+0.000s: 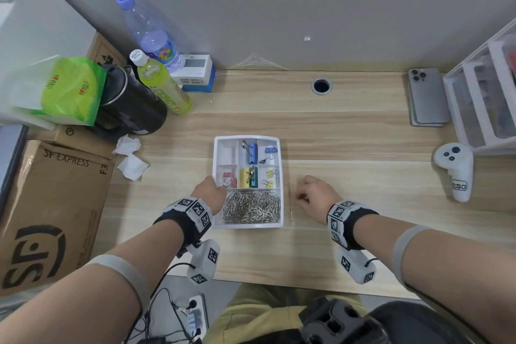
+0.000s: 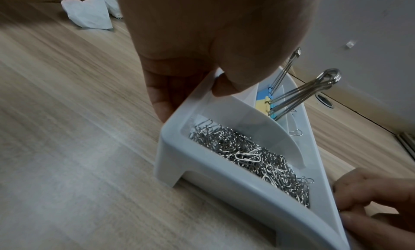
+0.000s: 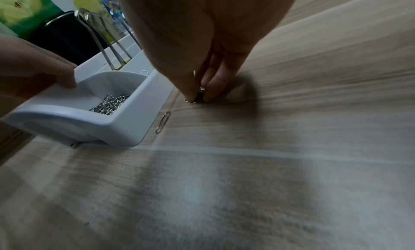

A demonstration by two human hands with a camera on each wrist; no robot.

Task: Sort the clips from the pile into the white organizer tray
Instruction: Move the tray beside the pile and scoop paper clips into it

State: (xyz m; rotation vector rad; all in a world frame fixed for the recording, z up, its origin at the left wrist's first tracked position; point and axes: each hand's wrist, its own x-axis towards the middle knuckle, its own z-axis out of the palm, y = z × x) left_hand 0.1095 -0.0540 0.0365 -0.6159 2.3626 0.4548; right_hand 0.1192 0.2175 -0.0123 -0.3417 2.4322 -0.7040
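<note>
A small clip [image 3: 202,91] sits pinched between the thumb and fingertips [image 3: 211,87] of the right hand [image 1: 315,194], low against the desk [image 1: 363,148], just right of the tray [image 1: 281,176]. It is largely hidden by the fingers; it appears to be metal, but its type cannot be told. A second clip, a paper clip [image 3: 163,122], lies flat on the desk between those fingers and the tray wall, touching neither as far as the views show.

The left hand [image 1: 209,190] grips the tray's left rim, thumb [image 2: 229,84] curled over the edge and the fingers down its outer wall.

Inside the tray, the near compartment under the left thumb holds a mass of paper clips [image 1: 251,207]. Beyond it, binder clips [image 1: 252,152] stand sorted by colour.

Assessment: the sort is nearly finished; two loose clips remain. Recommended practice: secure the pinch before lifting, since a thin clip flat on wood slips readily; carry it over the right wall, release low into the matching compartment, and keep the left hand bracing the tray.
</note>
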